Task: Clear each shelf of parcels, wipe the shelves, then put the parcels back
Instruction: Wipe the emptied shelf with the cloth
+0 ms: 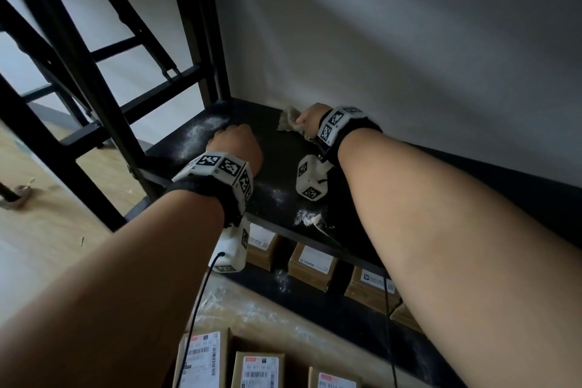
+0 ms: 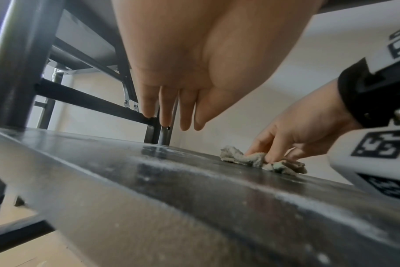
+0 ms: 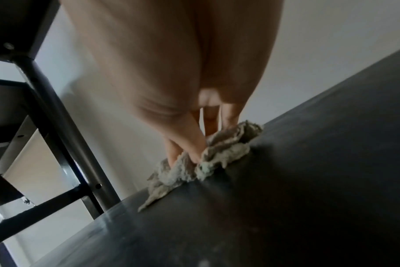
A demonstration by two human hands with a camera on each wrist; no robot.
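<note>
While your right hand (image 1: 307, 119) pinches the rag (image 1: 290, 120) at the shelf's (image 1: 277, 167) back edge, the dust (image 1: 201, 132) lies leftward, nearer your left hand (image 1: 236, 145), which hovers, fingers straight.

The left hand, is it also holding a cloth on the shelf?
No, the left hand holds nothing, its fingers straight above the shelf; only the right hand grips the cloth.

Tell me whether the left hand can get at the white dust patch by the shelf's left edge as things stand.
Probably yes. The left hand hovers open above the shelf, right beside the dust patch, with nothing between them. The right hand works the rag farther back, out of the way.
</note>
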